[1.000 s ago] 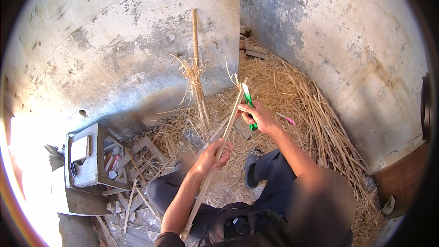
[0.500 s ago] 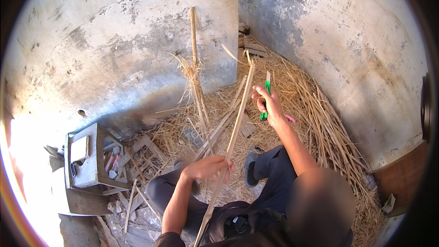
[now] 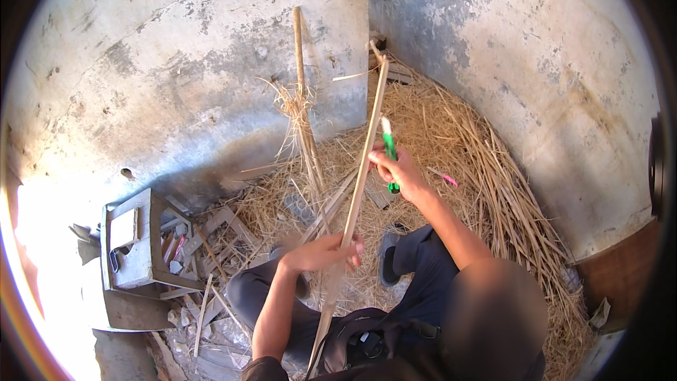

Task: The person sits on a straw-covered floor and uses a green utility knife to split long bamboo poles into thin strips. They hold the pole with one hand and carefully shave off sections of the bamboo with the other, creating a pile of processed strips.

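The left hand [image 3: 321, 252] is closed around the wooden strip [image 3: 364, 169]; right of the strip and now nearer it than before, the right hand [image 3: 397, 171] clamps a green cutter [image 3: 389, 144].

Two hands [image 3: 321, 252] [image 3: 402, 171], one green knife [image 3: 389, 144], one held strip [image 3: 372, 125] and one pink scrap [image 3: 449, 180] show.

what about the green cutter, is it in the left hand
No, the right hand holds the green cutter, while the left hand is on the pale strip.
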Action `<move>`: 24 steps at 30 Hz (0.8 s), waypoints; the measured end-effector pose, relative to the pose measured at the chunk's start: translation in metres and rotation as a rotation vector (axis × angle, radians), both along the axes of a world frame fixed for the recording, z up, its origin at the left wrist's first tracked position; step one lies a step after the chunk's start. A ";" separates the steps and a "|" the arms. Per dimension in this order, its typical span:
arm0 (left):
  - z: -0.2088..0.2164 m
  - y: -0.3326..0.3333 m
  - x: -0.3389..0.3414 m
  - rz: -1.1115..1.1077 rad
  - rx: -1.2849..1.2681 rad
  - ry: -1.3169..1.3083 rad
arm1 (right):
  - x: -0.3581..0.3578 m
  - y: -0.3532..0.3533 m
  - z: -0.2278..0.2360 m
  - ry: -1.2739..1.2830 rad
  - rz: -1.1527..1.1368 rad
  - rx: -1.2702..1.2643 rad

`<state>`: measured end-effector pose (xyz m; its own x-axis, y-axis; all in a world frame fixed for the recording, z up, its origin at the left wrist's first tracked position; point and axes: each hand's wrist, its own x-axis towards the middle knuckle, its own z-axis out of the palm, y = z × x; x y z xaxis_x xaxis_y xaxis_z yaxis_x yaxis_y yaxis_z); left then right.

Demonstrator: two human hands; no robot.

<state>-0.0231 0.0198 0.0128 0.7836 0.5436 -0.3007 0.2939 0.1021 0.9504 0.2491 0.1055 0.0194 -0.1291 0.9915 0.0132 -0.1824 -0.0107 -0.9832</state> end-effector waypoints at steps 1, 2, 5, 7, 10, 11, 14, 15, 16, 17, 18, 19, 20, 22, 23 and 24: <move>-0.005 0.003 -0.007 -0.159 0.069 0.024 | 0.005 0.005 -0.003 0.054 -0.052 0.012; -0.013 0.007 -0.014 -0.316 0.137 0.048 | 0.007 0.007 -0.001 0.068 -0.113 0.029; 0.001 0.008 -0.013 -0.409 0.075 0.106 | 0.022 0.010 0.005 0.093 -0.276 0.030; 0.004 0.008 -0.010 -0.267 0.003 0.071 | 0.025 0.005 0.013 0.080 -0.264 0.041; -0.006 0.010 -0.008 0.000 -0.052 -0.050 | 0.021 0.001 0.015 0.011 -0.204 0.044; 0.000 0.013 -0.005 0.042 -0.092 -0.070 | 0.019 0.000 0.014 -0.018 -0.177 0.047; 0.003 0.015 -0.001 0.090 -0.165 -0.156 | 0.008 -0.008 0.021 -0.110 -0.070 0.058; 0.003 0.016 -0.001 0.093 -0.182 -0.190 | 0.003 -0.011 0.024 -0.129 -0.029 0.053; 0.002 0.016 0.000 0.091 -0.194 -0.206 | 0.001 -0.013 0.026 -0.148 0.007 0.048; 0.002 0.015 0.000 0.089 -0.207 -0.223 | 0.001 -0.012 0.024 -0.153 0.038 0.032; 0.001 0.015 0.001 0.086 -0.220 -0.240 | 0.001 -0.012 0.022 -0.165 0.029 0.033; -0.002 0.015 0.000 0.088 -0.229 -0.247 | 0.000 -0.010 0.019 -0.173 0.026 0.034; -0.006 0.016 0.000 0.089 -0.238 -0.255 | -0.002 -0.009 0.016 -0.182 0.023 0.035; -0.009 0.015 0.000 0.091 -0.230 -0.262 | -0.005 -0.008 0.010 -0.154 -0.025 -0.012; -0.007 0.015 0.000 0.092 -0.213 -0.262 | -0.005 -0.008 0.009 -0.142 -0.050 -0.035; -0.006 0.014 0.001 0.093 -0.196 -0.261 | -0.005 -0.007 0.008 -0.123 -0.052 -0.027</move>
<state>-0.0224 0.0343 0.0069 0.7978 0.5680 -0.2023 0.0242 0.3050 0.9520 0.2443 0.0981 0.0271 -0.0763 0.9967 -0.0262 -0.0615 -0.0309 -0.9976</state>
